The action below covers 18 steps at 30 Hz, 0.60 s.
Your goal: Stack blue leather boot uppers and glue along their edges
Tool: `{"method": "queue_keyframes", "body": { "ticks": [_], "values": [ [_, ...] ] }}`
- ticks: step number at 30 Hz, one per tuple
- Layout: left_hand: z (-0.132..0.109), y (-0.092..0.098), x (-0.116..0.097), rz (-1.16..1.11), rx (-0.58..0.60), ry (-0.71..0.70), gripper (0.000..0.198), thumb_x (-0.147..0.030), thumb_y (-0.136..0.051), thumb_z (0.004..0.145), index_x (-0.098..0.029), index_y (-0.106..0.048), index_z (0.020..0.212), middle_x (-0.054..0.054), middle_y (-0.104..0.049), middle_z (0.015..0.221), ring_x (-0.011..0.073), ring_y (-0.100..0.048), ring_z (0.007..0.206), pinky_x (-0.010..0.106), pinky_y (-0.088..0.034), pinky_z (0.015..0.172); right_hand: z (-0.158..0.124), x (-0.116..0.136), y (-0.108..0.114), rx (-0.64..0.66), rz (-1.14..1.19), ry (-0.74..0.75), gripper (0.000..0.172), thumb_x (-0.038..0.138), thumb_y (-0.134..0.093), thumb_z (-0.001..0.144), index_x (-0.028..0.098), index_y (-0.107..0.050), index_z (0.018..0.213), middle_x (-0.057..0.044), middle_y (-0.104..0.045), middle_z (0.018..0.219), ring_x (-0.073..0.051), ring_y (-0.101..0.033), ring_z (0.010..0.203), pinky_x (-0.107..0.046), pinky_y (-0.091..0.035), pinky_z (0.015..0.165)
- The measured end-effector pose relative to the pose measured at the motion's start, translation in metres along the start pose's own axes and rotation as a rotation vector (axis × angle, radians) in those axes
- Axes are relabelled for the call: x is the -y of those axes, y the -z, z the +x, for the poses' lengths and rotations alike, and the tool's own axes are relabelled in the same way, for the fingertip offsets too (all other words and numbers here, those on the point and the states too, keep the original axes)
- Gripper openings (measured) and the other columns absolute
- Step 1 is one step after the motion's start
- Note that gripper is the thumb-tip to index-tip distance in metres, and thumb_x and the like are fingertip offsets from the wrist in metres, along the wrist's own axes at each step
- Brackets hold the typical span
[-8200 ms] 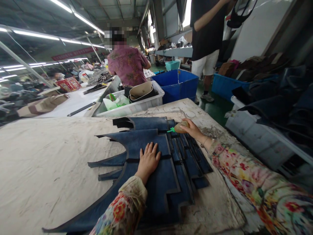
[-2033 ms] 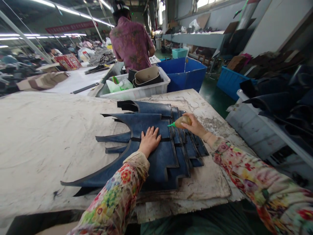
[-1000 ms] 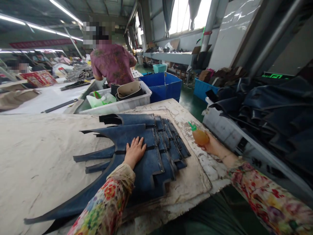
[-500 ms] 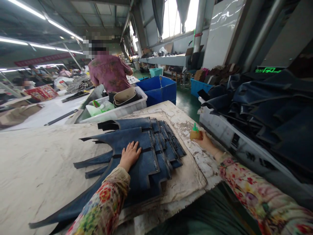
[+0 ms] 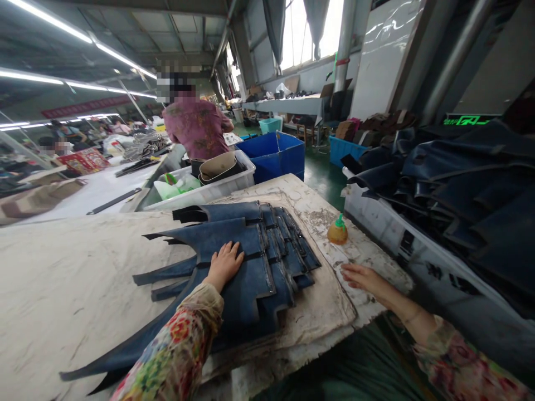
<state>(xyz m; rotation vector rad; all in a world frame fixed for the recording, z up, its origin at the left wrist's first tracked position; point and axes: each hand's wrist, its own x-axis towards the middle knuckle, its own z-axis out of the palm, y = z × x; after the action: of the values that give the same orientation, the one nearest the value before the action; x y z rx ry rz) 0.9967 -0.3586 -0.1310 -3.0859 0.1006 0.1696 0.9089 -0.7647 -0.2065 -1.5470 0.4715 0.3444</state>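
My left hand [image 5: 225, 264] lies flat, fingers stretched out, on a fanned stack of dark blue leather-like pieces [image 5: 234, 295]. Their stepped right edges overlap and show shiny dark strips; long narrow tails reach left. To the right, my right hand [image 5: 363, 277] is just above the worn table edge, fingers extended and holding nothing. Beyond it a small squeeze bottle [image 5: 337, 231] with a green nozzle and yellowish-brown contents stands upright on the table, apart from my fingers.
A cloth-covered worktable [image 5: 75, 278] spreads left. Behind it are a white plastic bin [image 5: 200, 189] and a blue box [image 5: 276, 153]. At right, a grey-white crate [image 5: 388, 234] overflows with dark blue pieces [image 5: 460, 172]. A co-worker [image 5: 196, 128] in a purple top faces away.
My right hand has let go of the squeeze bottle and drawn back toward me. The bottle now stands on the table. My left hand stays on the stack; the view has shifted slightly.
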Motion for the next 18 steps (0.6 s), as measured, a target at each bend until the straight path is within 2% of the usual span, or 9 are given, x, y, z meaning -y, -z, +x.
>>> {"method": "queue_keyframes", "body": {
  "ticks": [3,6,9,14,18],
  "values": [
    [0.000,-0.001,0.000,0.005,-0.010,-0.004,0.054,-0.046,-0.027,0.093,-0.021,-0.031,0.141,0.007,-0.028,0.147,0.0240,-0.024,0.136,0.049,-0.025,0.108,-0.021,0.010,-0.006,0.100,0.092,-0.125,0.026,0.025,-0.059,0.082,0.013,-0.055,0.105,-0.012,-0.064,0.104,-0.014,-0.063,0.088,-0.023,-0.052,0.073],
    [-0.001,-0.002,0.001,0.005,-0.020,-0.004,0.054,-0.046,-0.027,0.093,-0.021,-0.031,0.140,0.007,-0.028,0.147,0.0241,-0.024,0.135,0.049,-0.025,0.108,-0.029,0.022,-0.008,0.133,0.041,-0.172,0.024,0.029,-0.059,0.084,0.014,-0.055,0.101,-0.011,-0.064,0.104,-0.014,-0.063,0.088,-0.020,-0.050,0.065],
    [-0.002,-0.002,0.001,0.000,-0.026,-0.007,0.054,-0.047,-0.026,0.093,-0.021,-0.032,0.140,0.007,-0.028,0.147,0.0240,-0.024,0.135,0.049,-0.025,0.108,-0.031,0.026,-0.009,0.131,-0.006,-0.173,0.021,0.029,-0.058,0.085,0.014,-0.056,0.099,-0.011,-0.064,0.104,-0.014,-0.063,0.087,-0.019,-0.049,0.061],
    [0.000,0.000,0.002,-0.007,-0.026,-0.025,0.053,-0.046,-0.027,0.093,-0.020,-0.034,0.139,0.008,-0.031,0.146,0.0240,-0.026,0.134,0.049,-0.027,0.107,-0.029,0.018,-0.011,0.097,0.009,-0.148,0.023,0.024,-0.054,0.087,0.013,-0.055,0.107,-0.011,-0.064,0.105,-0.011,-0.062,0.085,-0.017,-0.047,0.061],
    [0.002,0.003,0.001,0.009,-0.043,-0.044,0.052,-0.045,-0.029,0.093,-0.019,-0.037,0.137,0.009,-0.033,0.144,0.0238,-0.029,0.133,0.049,-0.029,0.106,-0.028,0.013,-0.013,0.063,-0.004,-0.137,0.021,0.021,-0.052,0.088,0.014,-0.057,0.107,-0.009,-0.065,0.102,-0.010,-0.061,0.083,-0.017,-0.046,0.060]
  ]
}}
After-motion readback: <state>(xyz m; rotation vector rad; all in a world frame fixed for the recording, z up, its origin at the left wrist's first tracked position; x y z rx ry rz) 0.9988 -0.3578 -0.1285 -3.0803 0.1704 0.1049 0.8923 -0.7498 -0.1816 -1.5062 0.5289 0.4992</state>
